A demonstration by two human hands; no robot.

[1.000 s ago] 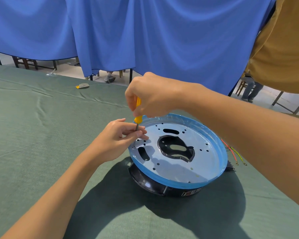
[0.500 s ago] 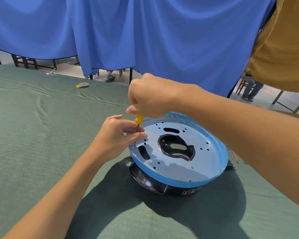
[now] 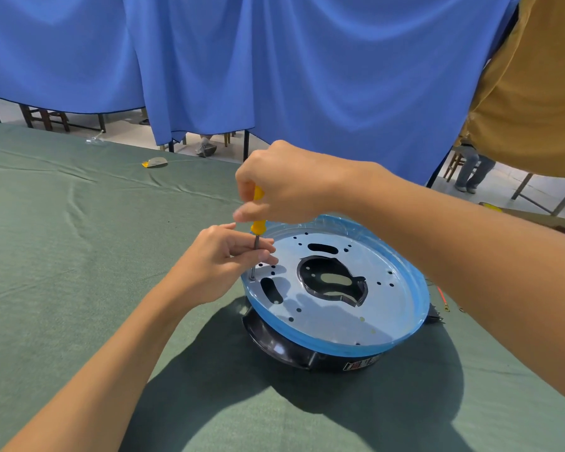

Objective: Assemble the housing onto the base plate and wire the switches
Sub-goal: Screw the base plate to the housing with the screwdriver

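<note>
The base plate (image 3: pixel 336 288), seated on the black housing (image 3: pixel 274 344) right of centre on the table (image 3: pixel 62 256), is judged mid-screwing at its left edge, the screwdriver (image 3: pixel 258 225) gripped by the right hand (image 3: pixel 284 184) and its shaft pinched by the left hand (image 3: pixel 219 259), so further steady turns are called for, more handle being exposed than before.
</note>
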